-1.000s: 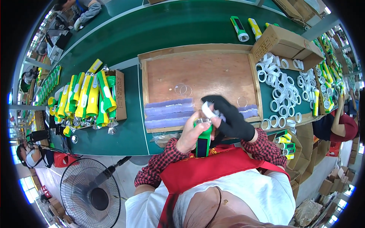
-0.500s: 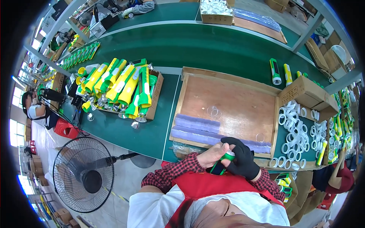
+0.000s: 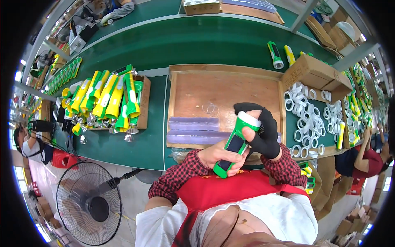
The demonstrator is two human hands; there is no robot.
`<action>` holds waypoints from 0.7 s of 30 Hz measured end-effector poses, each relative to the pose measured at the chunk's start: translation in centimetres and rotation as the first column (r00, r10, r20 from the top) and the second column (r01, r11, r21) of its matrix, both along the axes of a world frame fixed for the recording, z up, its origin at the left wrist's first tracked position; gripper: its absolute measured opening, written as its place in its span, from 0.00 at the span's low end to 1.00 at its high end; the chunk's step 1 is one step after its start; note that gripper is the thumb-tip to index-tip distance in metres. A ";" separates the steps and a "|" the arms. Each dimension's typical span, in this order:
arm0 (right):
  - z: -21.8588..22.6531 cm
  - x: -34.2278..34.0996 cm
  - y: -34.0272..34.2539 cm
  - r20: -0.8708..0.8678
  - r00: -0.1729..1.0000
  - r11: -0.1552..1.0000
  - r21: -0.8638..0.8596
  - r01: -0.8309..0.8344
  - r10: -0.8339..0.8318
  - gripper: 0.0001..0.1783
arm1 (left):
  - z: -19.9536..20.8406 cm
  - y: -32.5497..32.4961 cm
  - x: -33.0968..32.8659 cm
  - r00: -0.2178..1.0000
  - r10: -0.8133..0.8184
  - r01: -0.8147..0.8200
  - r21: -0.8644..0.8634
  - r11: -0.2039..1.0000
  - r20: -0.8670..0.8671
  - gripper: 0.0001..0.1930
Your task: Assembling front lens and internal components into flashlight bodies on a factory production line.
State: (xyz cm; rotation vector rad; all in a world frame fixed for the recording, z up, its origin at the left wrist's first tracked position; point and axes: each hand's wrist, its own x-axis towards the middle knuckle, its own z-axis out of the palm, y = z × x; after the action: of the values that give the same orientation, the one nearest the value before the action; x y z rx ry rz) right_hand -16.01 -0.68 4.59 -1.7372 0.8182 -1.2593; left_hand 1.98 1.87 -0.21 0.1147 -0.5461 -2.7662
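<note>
In front of my chest I hold a green flashlight (image 3: 235, 144) with a dark panel on its side and a white ring (image 3: 249, 118) around its head. My bare left hand (image 3: 219, 154) is wrapped round its lower body. My right hand (image 3: 266, 132), in a black glove with bare fingertips, grips it at the head end, thumb against the ring. The flashlight is tilted, head up and to the right. Behind my hands lies a shallow wooden tray (image 3: 230, 71) with bluish plastic strips (image 3: 194, 123) and a few clear round discs (image 3: 210, 108).
Loose white rings (image 3: 304, 123) are piled right of the tray beside a cardboard box (image 3: 317, 76). A box of yellow and green flashlight bodies (image 3: 108, 96) stands left. A green flashlight (image 3: 275, 55) lies farther back. A floor fan (image 3: 98, 208) is at lower left; other people are beyond.
The flashlight has been raised from near my apron and now shows almost whole, head upward. My right hand has moved up with it. The whole view has shifted a little.
</note>
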 end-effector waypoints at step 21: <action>-1.9 -0.2 -5.0 -0.403 0.902 0.983 0.024 0.181 -0.157 0.09 | -0.5 -4.7 -1.0 0.192 0.915 0.483 -0.846 0.226 0.354 0.23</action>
State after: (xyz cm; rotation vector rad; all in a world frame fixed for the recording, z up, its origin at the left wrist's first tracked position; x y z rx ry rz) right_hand -16.20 -5.70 2.65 -1.9369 1.2550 -0.9832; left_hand 0.98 -2.80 -0.68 1.5327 -2.0954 -0.8933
